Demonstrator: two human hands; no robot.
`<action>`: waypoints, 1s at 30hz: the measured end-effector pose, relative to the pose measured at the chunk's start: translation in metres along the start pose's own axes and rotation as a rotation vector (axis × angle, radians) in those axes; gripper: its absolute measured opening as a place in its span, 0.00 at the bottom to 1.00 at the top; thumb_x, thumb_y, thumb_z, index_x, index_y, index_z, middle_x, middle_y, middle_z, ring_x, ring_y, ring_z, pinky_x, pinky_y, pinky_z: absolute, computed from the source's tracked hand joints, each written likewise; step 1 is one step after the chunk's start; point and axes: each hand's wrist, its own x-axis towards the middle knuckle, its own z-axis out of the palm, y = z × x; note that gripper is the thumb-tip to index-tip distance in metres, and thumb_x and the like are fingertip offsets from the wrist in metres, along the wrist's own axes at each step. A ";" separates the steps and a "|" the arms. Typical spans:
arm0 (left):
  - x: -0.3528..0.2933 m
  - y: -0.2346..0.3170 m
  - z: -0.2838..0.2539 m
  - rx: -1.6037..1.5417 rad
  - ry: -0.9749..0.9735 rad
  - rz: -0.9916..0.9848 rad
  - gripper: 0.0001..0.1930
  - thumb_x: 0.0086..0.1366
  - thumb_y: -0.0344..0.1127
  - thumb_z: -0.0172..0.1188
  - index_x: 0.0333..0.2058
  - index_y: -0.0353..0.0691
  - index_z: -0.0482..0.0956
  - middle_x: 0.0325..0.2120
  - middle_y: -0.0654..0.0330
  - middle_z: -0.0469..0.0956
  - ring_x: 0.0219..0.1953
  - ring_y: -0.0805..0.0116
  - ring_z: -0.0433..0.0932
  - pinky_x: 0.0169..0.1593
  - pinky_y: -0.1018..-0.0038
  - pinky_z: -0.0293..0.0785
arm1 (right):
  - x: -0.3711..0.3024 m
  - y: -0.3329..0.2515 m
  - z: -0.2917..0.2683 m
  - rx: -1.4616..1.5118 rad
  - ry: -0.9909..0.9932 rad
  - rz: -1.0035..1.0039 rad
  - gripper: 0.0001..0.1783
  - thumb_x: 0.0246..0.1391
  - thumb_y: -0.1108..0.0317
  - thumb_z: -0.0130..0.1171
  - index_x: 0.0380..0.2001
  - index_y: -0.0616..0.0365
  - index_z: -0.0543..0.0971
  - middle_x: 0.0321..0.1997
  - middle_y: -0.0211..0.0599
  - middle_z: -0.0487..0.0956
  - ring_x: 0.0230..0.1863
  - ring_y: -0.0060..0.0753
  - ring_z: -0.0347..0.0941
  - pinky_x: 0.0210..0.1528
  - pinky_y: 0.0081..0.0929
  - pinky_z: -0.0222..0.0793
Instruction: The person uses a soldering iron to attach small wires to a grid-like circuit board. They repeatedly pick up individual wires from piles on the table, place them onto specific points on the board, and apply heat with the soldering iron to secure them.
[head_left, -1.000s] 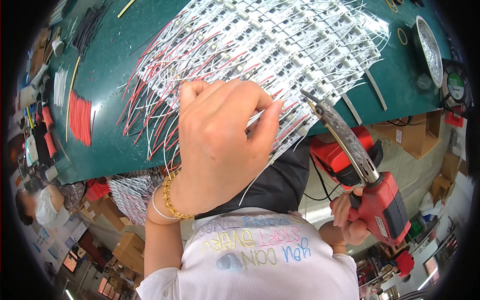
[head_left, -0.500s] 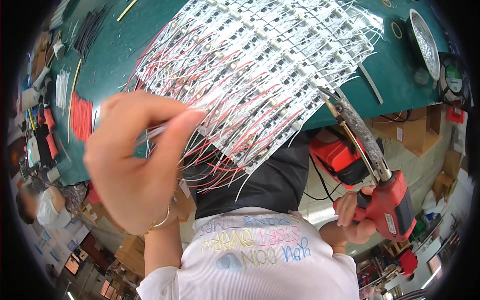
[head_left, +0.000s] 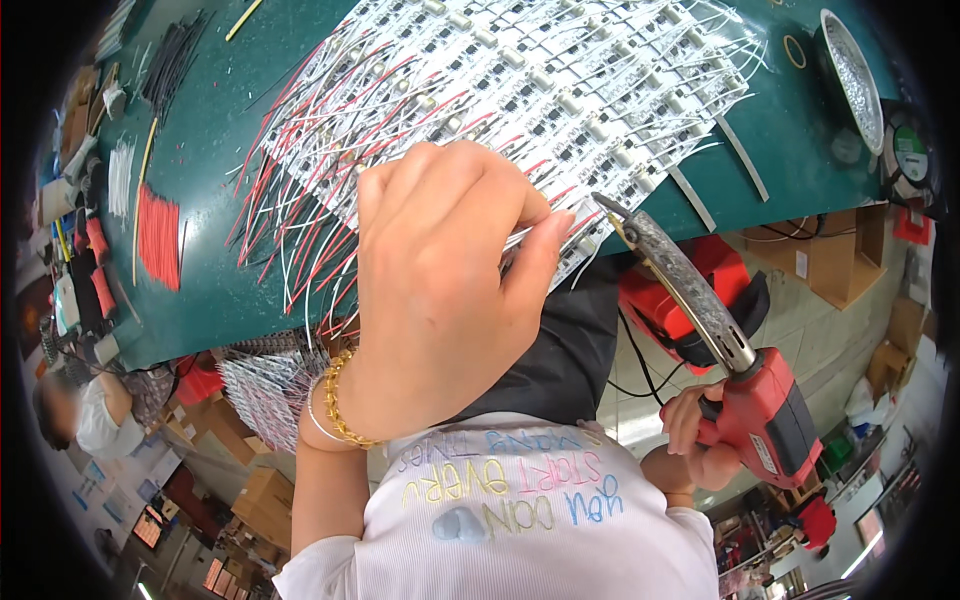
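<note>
A panel of white circuit strips (head_left: 520, 80) with many red, white and black wire leads lies on the green mat (head_left: 200, 290). My left hand (head_left: 440, 290) is at the panel's near edge, fingers pinched on a thin silvery wire (head_left: 522, 236). My right hand (head_left: 695, 440) grips a red soldering gun (head_left: 775, 415) below the table edge. Its long metal barrel (head_left: 680, 285) slants up and its tip (head_left: 606, 206) sits at the panel's near edge, just right of my left fingertips.
A bundle of cut red wires (head_left: 157, 235), white wires (head_left: 120, 175) and black wires (head_left: 170, 60) lie at the mat's left. A round metal dish (head_left: 850, 65) stands top right. Another person (head_left: 85, 420) sits lower left. Cardboard boxes (head_left: 830, 260) are under the table.
My left hand swung away to the left half a second ago and has come back to the panel's near edge. The soldering gun has stayed almost in place.
</note>
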 end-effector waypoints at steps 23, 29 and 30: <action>0.006 -0.001 -0.007 0.019 -0.078 0.007 0.04 0.45 0.25 0.63 0.20 0.37 0.76 0.21 0.61 0.75 0.27 0.64 0.73 0.37 0.71 0.64 | 0.015 -0.007 0.010 -0.160 -0.012 -0.194 0.40 0.53 0.39 0.48 0.53 0.67 0.59 0.11 0.23 0.64 0.10 0.19 0.60 0.15 0.18 0.54; 0.001 0.003 -0.012 -0.017 0.162 0.105 0.04 0.46 0.25 0.65 0.22 0.39 0.79 0.17 0.63 0.75 0.23 0.70 0.73 0.45 0.67 0.65 | 0.014 -0.011 0.012 -0.097 0.019 -0.165 0.40 0.53 0.40 0.47 0.52 0.68 0.59 0.10 0.23 0.64 0.09 0.19 0.59 0.14 0.18 0.54; 0.000 0.006 -0.010 -0.046 0.142 0.116 0.04 0.46 0.25 0.66 0.22 0.39 0.79 0.16 0.64 0.75 0.21 0.70 0.72 0.45 0.67 0.65 | 0.011 -0.011 0.015 -0.116 0.084 -0.171 0.40 0.53 0.40 0.48 0.51 0.68 0.59 0.10 0.23 0.64 0.09 0.19 0.59 0.14 0.18 0.54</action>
